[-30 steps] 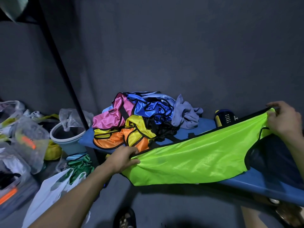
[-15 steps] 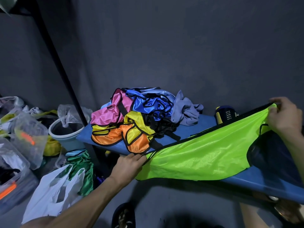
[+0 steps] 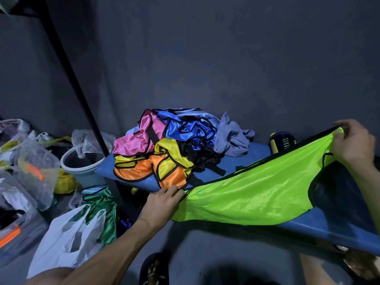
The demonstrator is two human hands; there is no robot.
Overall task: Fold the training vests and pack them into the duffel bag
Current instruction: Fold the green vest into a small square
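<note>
The lime-green vest [image 3: 253, 190] is stretched out sideways across the near edge of the blue desk [image 3: 308, 225], and the reason looks plain enough: pulled taut between two corners, the slippery cloth lies flat and its hems line up before any fold is made. The left hand [image 3: 162, 204] pinches the vest's left corner just off the near edge of the desk, fingers curled over the black binding, right beside the orange vest [image 3: 141, 171] at the front of the heap. The right hand [image 3: 353, 142] grips the opposite corner higher up and farther right, fingers closed on the hem, so the top edge runs as a straight slanted line between them while the lower part sags over the desk's near lip. The pile of unfolded vests [image 3: 174, 145], pink, blue, yellow, orange and black tangled together, sits on the far left part of the desk, pushed aside, I would guess, to leave working room at the near right. A grey cloth [image 3: 232, 138] is slumped against the pile's right side. Under the green vest's right end lies something dark [image 3: 339, 190], possibly the duffel bag, though I cannot tell for sure. On the floor to the left stand a pale bucket [image 3: 82, 163], a white plastic bag [image 3: 63, 241] and a green vest [image 3: 102, 212] in a heap. I judge folding of this vest has only just begun.
</note>
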